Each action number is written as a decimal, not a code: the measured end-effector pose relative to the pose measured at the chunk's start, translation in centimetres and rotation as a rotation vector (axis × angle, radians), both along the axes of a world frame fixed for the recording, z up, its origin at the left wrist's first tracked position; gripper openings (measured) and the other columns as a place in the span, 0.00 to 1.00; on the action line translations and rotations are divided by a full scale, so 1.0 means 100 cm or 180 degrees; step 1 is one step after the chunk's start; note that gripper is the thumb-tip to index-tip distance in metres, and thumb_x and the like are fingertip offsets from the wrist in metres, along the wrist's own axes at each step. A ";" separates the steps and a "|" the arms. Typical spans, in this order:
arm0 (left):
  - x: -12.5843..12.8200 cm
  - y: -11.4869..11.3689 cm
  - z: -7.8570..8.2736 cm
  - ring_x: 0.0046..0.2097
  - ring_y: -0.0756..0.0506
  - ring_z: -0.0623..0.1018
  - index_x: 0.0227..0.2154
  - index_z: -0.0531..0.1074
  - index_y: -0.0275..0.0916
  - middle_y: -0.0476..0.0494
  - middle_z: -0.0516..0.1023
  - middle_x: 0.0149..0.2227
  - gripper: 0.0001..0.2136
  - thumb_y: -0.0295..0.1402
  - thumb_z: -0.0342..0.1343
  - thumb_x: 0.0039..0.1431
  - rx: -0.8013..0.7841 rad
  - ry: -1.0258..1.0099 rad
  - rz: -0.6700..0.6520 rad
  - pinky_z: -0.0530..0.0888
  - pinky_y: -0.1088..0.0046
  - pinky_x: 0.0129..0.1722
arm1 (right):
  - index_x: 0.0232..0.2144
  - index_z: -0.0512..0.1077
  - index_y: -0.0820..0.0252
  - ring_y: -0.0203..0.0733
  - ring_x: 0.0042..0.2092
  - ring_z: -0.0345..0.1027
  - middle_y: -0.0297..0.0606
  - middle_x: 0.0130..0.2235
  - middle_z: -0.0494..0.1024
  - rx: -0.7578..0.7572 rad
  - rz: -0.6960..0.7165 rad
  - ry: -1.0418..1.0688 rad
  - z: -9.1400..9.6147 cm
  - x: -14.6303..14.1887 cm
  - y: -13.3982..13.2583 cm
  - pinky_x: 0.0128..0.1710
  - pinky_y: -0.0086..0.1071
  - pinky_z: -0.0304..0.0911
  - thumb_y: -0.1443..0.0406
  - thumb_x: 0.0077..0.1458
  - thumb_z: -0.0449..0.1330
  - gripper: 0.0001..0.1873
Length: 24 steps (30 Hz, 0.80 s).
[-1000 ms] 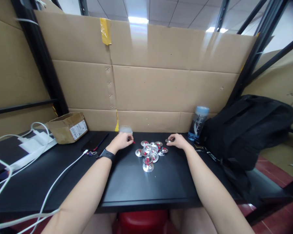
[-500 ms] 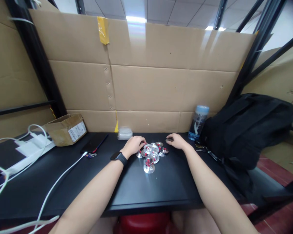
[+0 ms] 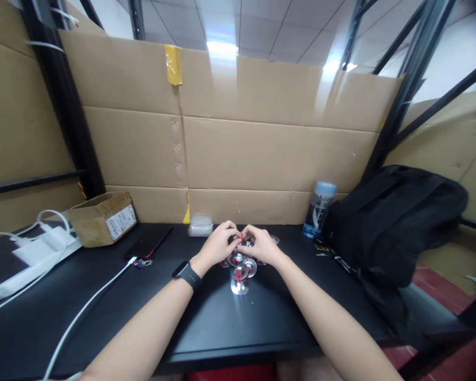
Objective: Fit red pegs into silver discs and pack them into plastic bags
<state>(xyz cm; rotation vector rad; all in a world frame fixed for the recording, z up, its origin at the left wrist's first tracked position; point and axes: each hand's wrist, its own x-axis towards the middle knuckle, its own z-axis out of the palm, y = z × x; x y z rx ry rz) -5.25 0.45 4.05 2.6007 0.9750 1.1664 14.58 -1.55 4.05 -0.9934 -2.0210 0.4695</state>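
A pile of small silver cymbals with red cords at their centres lies on the black table in front of me. Over the back of this pile my left hand, with a dark watch on its wrist, pinches at a bit of red cord. From the other side my right hand meets it, thumb and fingers bent around the same spot. The cymbal between the fingertips is mostly hidden. A single cymbal rests on the table behind my right hand.
A clear plastic packet sits behind my left hand. To the left are a phone with a white cable, an open cardboard box and white chargers. A water bottle and black backpack stand right.
My right hand has let go of a cymbal at the right and moved left to the pile. Both hands' fingertips have come together there. The view has tilted slightly upward.
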 end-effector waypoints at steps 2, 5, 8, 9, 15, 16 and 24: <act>0.003 -0.004 0.000 0.44 0.43 0.75 0.35 0.78 0.41 0.42 0.75 0.40 0.06 0.33 0.56 0.64 -0.0040 0.0022 -0.0103 0.72 0.66 0.47 | 0.35 0.70 0.54 0.39 0.35 0.72 0.30 0.33 0.80 0.0012 0.0019 -0.0066 0.003 0.003 -0.002 0.38 0.31 0.65 0.63 0.46 0.70 0.14; 0.005 -0.006 0.001 0.42 0.44 0.77 0.37 0.76 0.41 0.43 0.76 0.39 0.06 0.34 0.55 0.65 -0.0105 -0.0303 0.0115 0.73 0.66 0.45 | 0.34 0.70 0.54 0.40 0.36 0.73 0.31 0.34 0.80 0.0076 -0.0069 0.0011 0.004 0.006 0.000 0.39 0.32 0.66 0.62 0.45 0.69 0.15; 0.005 -0.001 -0.001 0.37 0.45 0.79 0.36 0.72 0.40 0.45 0.78 0.34 0.06 0.36 0.53 0.65 -0.0571 -0.1055 0.0520 0.75 0.67 0.41 | 0.35 0.67 0.55 0.42 0.40 0.75 0.36 0.38 0.82 -0.0085 -0.0055 0.0626 0.003 0.006 0.005 0.37 0.33 0.67 0.60 0.45 0.70 0.17; 0.005 0.001 -0.003 0.36 0.45 0.80 0.35 0.71 0.40 0.45 0.79 0.33 0.06 0.36 0.54 0.64 -0.0870 -0.1279 0.0434 0.76 0.67 0.40 | 0.35 0.66 0.55 0.43 0.41 0.76 0.38 0.40 0.82 -0.0213 -0.0023 0.0926 0.002 0.005 0.006 0.37 0.33 0.68 0.59 0.45 0.71 0.19; 0.011 0.009 -0.012 0.44 0.43 0.83 0.36 0.71 0.37 0.40 0.82 0.39 0.16 0.38 0.69 0.48 -0.1885 -0.2071 -0.0516 0.78 0.64 0.49 | 0.36 0.64 0.54 0.45 0.40 0.79 0.42 0.42 0.83 -0.0862 0.0351 0.1832 -0.001 -0.001 0.007 0.42 0.39 0.74 0.56 0.39 0.75 0.28; 0.012 0.008 -0.012 0.43 0.43 0.83 0.35 0.72 0.37 0.40 0.82 0.39 0.16 0.38 0.69 0.48 -0.1876 -0.2116 -0.0467 0.78 0.64 0.49 | 0.36 0.64 0.54 0.44 0.39 0.79 0.42 0.42 0.83 -0.0883 0.0359 0.1839 -0.001 -0.002 0.007 0.42 0.39 0.75 0.56 0.38 0.76 0.28; 0.015 0.004 -0.011 0.37 0.45 0.82 0.32 0.72 0.36 0.44 0.82 0.33 0.13 0.32 0.68 0.44 -0.1898 -0.2096 -0.0246 0.79 0.69 0.41 | 0.37 0.64 0.54 0.41 0.35 0.78 0.39 0.40 0.83 -0.0816 0.0368 0.1704 -0.005 -0.008 0.006 0.38 0.35 0.74 0.64 0.40 0.70 0.23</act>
